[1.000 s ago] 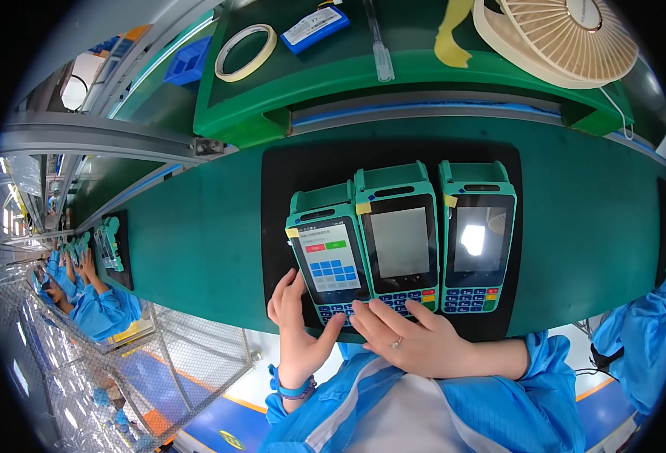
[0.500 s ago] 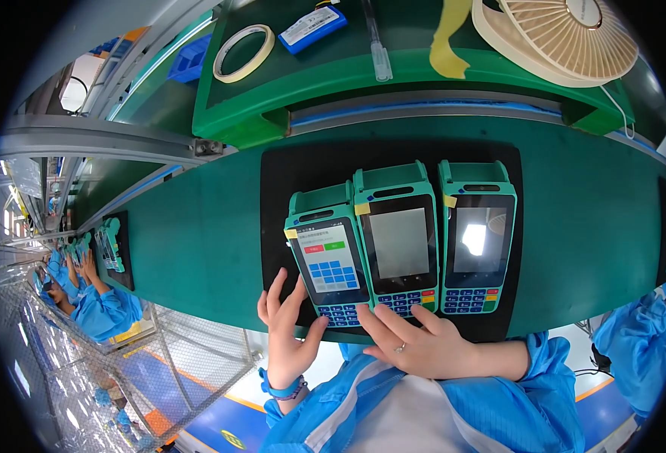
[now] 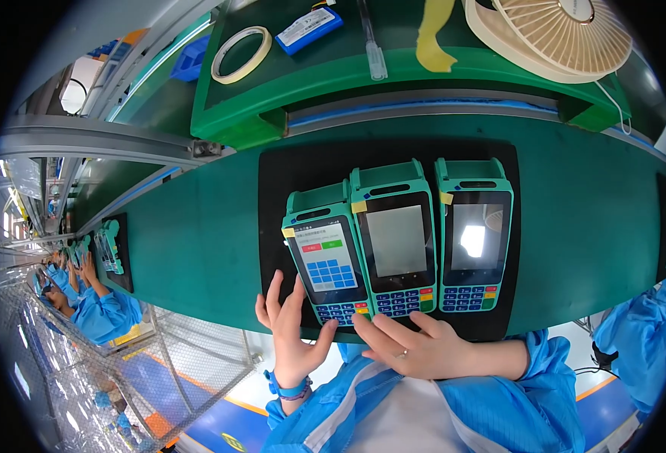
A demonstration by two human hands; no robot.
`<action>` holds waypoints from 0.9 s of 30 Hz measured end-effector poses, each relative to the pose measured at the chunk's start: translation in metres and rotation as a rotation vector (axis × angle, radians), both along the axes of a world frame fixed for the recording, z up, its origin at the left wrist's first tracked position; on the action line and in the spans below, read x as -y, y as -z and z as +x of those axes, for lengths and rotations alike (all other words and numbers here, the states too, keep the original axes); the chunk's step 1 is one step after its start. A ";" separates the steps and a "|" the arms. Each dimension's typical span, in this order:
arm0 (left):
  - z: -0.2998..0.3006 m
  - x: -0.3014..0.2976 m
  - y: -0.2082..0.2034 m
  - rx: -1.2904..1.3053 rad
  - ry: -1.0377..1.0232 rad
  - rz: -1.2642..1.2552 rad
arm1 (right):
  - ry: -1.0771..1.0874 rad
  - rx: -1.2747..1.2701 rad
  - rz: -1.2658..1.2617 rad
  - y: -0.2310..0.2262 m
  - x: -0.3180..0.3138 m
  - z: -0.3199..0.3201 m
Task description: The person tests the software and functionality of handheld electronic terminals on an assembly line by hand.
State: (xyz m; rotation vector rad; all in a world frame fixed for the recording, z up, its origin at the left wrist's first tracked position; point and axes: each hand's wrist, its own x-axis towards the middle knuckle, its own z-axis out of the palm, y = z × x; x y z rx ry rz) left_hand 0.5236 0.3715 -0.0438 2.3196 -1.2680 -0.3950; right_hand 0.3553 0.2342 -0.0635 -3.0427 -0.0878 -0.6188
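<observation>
- Jacket point(image 3: 491, 404), blue with a pale stripe, worn by the person over a white top; at the lower edge.
- Right hand point(image 3: 419, 351), ring on one finger; fingers extended and loosely spread, fingertips at the lower edges of the left and middle terminals; grips nothing. Whether they press, cannot tell.
- Left hand point(image 3: 291, 340), bands at the wrist; fingers spread upward beside the left terminal's lower left side, thumb at its bottom edge, contact uncertain; grips nothing. The two hands are apart, thumb near the right fingertips.
- Left terminal point(image 3: 324, 260), green casing, lit screen with red, green and blue blocks, keypad below; slightly tilted, touching or nearly touching its neighbour.
- Middle terminal point(image 3: 397, 240), same type, plain grey screen, yellow tab at upper left corner.
- Right terminal point(image 3: 475, 238), same type, dark screen with a bright reflection; just beside the middle one, upright in line.
- Mat point(image 3: 291, 167), black, under all three terminals.
- Work surface point(image 3: 197, 245), green, running to both sides.
- Shelf point(image 3: 235, 124), green-edged, beyond the mat. On it, left to right: tape roll point(image 3: 235, 77), cream; battery pack point(image 3: 309, 32), blue with white label; clear tube point(image 3: 374, 57); yellow strip point(image 3: 432, 45), overhanging; fan point(image 3: 567, 38), beige.
- Co-workers: blue sleeve point(image 3: 642, 343) at far right; blue-clad person point(image 3: 106, 309) at far left, near further terminals point(image 3: 109, 245).
</observation>
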 end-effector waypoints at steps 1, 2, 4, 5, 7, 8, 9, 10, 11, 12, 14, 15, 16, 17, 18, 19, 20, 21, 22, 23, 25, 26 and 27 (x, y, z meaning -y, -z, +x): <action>-0.001 -0.001 0.002 0.032 0.001 -0.009 | 0.000 0.002 -0.002 0.000 -0.001 0.000; -0.002 -0.002 0.003 0.061 0.003 -0.017 | 0.053 -0.009 0.032 -0.001 -0.004 -0.001; -0.006 -0.001 0.002 0.062 0.002 -0.013 | 0.115 -0.047 0.108 -0.001 -0.007 0.000; -0.007 -0.001 0.001 0.064 -0.001 -0.010 | 0.115 -0.046 0.107 -0.001 -0.007 -0.001; -0.003 -0.009 0.005 0.011 0.004 -0.028 | 0.135 -0.040 0.141 -0.001 -0.008 -0.001; 0.000 -0.012 0.006 -0.043 0.010 -0.045 | 0.137 -0.038 0.140 -0.001 -0.008 -0.001; -0.001 -0.011 0.003 -0.044 0.011 -0.051 | 0.136 -0.042 0.162 0.000 -0.009 -0.001; -0.002 -0.010 0.003 -0.042 0.014 -0.052 | 0.135 -0.046 0.185 0.000 -0.009 -0.001; -0.002 -0.011 0.003 -0.029 0.003 -0.044 | 0.135 -0.046 0.183 0.000 -0.008 -0.002; -0.003 -0.010 0.003 -0.017 -0.007 -0.035 | 0.121 -0.040 0.171 -0.001 -0.007 -0.002; -0.003 -0.007 0.002 -0.020 -0.010 -0.023 | 0.105 -0.033 0.158 -0.004 -0.002 -0.004; -0.002 -0.006 0.000 -0.023 -0.014 -0.010 | 0.066 -0.001 0.113 -0.008 0.003 -0.007; -0.004 -0.001 -0.001 0.016 -0.046 -0.040 | 0.030 0.029 0.067 -0.013 0.010 -0.011; -0.006 0.001 -0.002 0.057 -0.084 -0.068 | 0.031 0.012 0.053 -0.022 0.019 -0.016; -0.008 0.002 0.000 0.148 -0.101 -0.081 | 0.111 0.094 0.109 -0.022 0.024 -0.024; -0.011 0.007 -0.002 0.175 -0.079 -0.100 | 0.192 0.176 0.164 -0.022 0.029 -0.031; -0.015 0.014 -0.003 0.196 -0.055 -0.124 | 0.306 0.281 0.230 -0.017 0.032 -0.039; -0.021 0.022 0.000 0.273 0.033 -0.150 | 0.362 0.301 0.211 -0.017 0.039 -0.049; -0.029 0.031 -0.002 0.376 0.137 -0.095 | 0.413 0.304 0.170 -0.016 0.043 -0.058; -0.038 0.037 0.001 0.515 0.248 -0.046 | 0.459 0.270 0.128 -0.012 0.045 -0.069; -0.048 0.042 0.009 0.713 0.386 -0.036 | 0.504 0.240 0.046 -0.004 0.047 -0.081; -0.049 0.045 0.015 0.835 0.443 -0.038 | 0.528 0.214 0.032 0.001 0.047 -0.086; -0.051 0.044 0.019 0.866 0.452 -0.008 | 0.540 0.210 0.019 0.004 0.048 -0.088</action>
